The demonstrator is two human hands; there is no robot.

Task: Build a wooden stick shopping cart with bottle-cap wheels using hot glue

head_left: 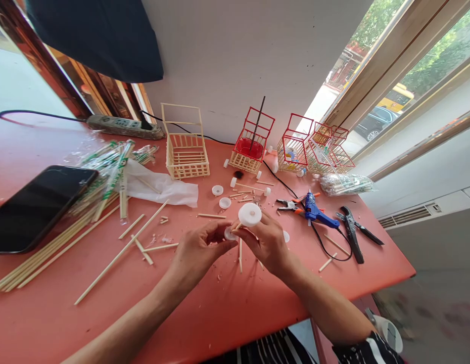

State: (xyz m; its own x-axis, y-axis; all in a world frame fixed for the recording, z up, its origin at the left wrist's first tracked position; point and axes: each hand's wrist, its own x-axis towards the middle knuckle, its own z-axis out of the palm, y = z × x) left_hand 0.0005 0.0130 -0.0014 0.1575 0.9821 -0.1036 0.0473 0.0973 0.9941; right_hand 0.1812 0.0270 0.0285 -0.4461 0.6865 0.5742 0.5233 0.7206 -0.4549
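Observation:
My left hand [200, 248] pinches a white plastic cap [229, 234] between thumb and fingers. Close beside it, my right hand [272, 241] is closed on a short wooden stick [238, 226], with its thumb and fingers near a larger round white cap [250, 214]. Whether that cap is fixed to the stick I cannot tell. Beyond my hands lie two loose white caps, one [217, 190] behind the other [225, 202]. A stick with a white cap at each end [250, 187] rests farther back among cut stick pieces.
At the back stand a plain stick cart [187, 156] and several red-framed ones, one holding a red tray [249, 147]. Right: blue glue gun [319, 216], pliers [287, 205], black-handled cutters [352, 232]. Left: phone [41, 207], long sticks [56, 242], wrapped chopsticks [115, 177], power strip [123, 126].

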